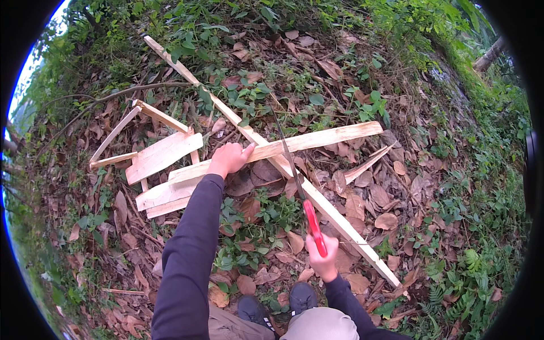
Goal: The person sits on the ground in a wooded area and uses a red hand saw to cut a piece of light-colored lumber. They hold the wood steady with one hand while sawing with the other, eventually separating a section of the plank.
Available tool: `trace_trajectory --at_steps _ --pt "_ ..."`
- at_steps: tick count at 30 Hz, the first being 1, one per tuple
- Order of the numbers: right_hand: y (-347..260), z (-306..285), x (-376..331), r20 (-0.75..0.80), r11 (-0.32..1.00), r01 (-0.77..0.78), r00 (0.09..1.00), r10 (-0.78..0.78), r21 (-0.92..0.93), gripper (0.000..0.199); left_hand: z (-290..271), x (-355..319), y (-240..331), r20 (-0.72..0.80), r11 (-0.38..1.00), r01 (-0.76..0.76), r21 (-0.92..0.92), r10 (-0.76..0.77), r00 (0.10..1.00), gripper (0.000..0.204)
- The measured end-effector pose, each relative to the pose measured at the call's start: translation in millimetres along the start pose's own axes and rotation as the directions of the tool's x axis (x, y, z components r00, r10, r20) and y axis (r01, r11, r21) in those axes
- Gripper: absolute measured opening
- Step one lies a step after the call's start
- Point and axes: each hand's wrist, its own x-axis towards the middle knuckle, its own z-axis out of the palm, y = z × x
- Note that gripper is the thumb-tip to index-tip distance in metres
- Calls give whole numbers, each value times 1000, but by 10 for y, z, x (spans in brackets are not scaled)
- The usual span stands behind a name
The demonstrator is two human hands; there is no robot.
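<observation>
Centre frame, the left hand (228,158) presses flat on a pale plank (317,140) lying over leaf litter; the right hand (323,256) below clasps the red handle of a saw (298,187), blade crossing that plank

The person's 2 arms come up from the lower edge of the view, both in dark long sleeves. The left arm stretches long and nearly straight toward 12 o'clock, leaning slightly to 1 o'clock, sleeve ending at the wrist. The left hand (229,158) lies palm down, fingers curled forward and the thumb spread out toward 2 o'clock, pressing flat against what is under it. The right arm is bent and kept closer to the body, its forearm rising toward 11 o'clock. The right hand (323,255) is closed in a tight fist, its grip wrapped around a handle, knuckles facing up. The hands are well apart, left at 10 o'clock of the right.
</observation>
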Motion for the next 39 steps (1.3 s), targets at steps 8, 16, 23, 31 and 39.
trace_trajectory --at_steps 8,16,23,31,39 --pt "-33 -104 -427 -18 999 -34 999 34 -26 27 28 -19 -6 -13 1000 22 -21 -22 1000 76" --pt "179 23 -324 66 1000 -20 998 20 -9 27 2 19 -35 10 998 37 -46 -37 999 79" --pt "95 304 478 -7 974 -138 990 142 180 30 23 65 -72 38 1000 23 -8 -23 999 78" --pt "-130 83 -204 18 990 -133 991 132 49 32 40 -25 -56 73 998 56 -22 -55 996 78" --pt "-281 153 295 200 985 -72 979 40 157 26 -46 17 -37 79 997 68 -48 -64 995 80"
